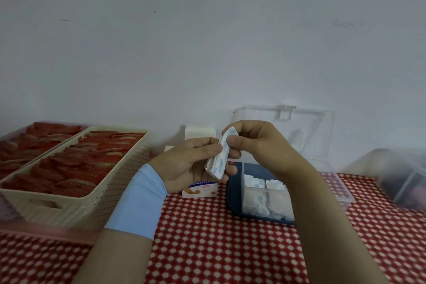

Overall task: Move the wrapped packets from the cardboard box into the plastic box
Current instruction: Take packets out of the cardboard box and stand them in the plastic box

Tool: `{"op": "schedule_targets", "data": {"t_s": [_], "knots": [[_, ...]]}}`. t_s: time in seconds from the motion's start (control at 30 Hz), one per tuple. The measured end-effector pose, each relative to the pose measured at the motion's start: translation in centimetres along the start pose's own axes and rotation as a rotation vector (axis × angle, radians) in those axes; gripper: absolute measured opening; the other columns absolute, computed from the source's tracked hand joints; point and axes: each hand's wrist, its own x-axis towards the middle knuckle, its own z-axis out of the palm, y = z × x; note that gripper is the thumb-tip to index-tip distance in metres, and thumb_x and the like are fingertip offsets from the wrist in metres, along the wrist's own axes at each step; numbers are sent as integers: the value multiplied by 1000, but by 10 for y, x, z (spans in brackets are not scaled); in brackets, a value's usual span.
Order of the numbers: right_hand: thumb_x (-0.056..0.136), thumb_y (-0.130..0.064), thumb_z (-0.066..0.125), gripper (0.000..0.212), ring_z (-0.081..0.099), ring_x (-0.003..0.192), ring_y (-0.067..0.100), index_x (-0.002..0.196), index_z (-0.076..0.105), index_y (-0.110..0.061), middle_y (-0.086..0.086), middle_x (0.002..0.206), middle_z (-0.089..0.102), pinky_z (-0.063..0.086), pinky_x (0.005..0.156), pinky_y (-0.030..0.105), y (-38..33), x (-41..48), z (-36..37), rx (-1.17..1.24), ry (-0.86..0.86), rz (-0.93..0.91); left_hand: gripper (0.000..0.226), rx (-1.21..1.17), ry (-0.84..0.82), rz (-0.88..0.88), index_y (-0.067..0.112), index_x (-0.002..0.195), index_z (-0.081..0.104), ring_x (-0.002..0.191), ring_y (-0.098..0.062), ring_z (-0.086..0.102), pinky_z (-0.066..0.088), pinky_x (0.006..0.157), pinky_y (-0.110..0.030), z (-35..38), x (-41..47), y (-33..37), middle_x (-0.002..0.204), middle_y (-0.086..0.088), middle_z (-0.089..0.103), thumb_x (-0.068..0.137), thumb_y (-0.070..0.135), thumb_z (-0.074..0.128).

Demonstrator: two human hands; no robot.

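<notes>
Item 1: stack of wrapped packets [217, 157], tilted, held above the table between both hands. Left hand [189, 163]: fingers curled round its lower end. Right hand [253, 143]: pinching its upper end.
Item 2: cardboard box [200, 190], which I see just below the left hand.
Item 3: plastic box [332, 180], lid up, packets in its compartments, on a blue tray [234, 203].

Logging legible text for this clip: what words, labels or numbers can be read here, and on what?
"UANGKOUTI": on the cardboard box, partly hidden behind the left hand; smaller print blurred.
Wrapped packets: blue print, too blurred.
Red sachets: too blurred.
</notes>
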Motion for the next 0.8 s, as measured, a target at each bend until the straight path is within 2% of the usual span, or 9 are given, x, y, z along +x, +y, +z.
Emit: {"op": "schedule_targets", "data": {"t_s": [0.1,0.23,0.37,0.5,0.63,0.8], "knots": [[95,-2,61,14,59,79,19,92,73,-8,6,85,70,51,79,31,1,-1,-1,-25,42,-5,34,3,-55,-38,2,117,58,79,-25,74,62,65,-31,3,-1,-1,103,-15,74,86,17,54],[96,-5,61,14,64,79,14,92,73,-11,3,85,73,53,78,30,1,-5,-2,-55,81,18,37,23,-34,-46,-2,118,55,74,-25,72,61,62,-31,5,2,-1,95,-14,73,85,15,57],[96,-6,60,17,64,75,13,90,73,-16,3,84,74,52,75,31,-3,-9,-2,-116,103,25,37,-11,-22,-49,-3,116,58,81,-28,74,62,66,-34,9,2,-1,94,-16,73,86,20,56],[95,-3,61,19,63,70,14,88,73,-15,2,81,73,51,72,31,-6,-11,1,-114,126,15,44,5,60,-2,-1,113,62,67,-19,71,59,57,-27,15,6,-4,89,-12,74,79,28,60],[94,-3,62,18,62,69,16,88,74,-16,1,80,73,50,72,33,-6,-13,-1,-121,139,24,43,12,74,-19,2,112,64,65,-20,70,59,55,-27,13,6,-5,97,-15,74,78,29,62],[93,-2,63,14,58,62,10,90,74,-10,-2,73,71,50,63,22,-5,-13,-1,-155,175,33,42,57,43,-43,0,118,57,76,-27,73,61,62,-31,15,3,-4,101,-17,73,84,25,63]]}}
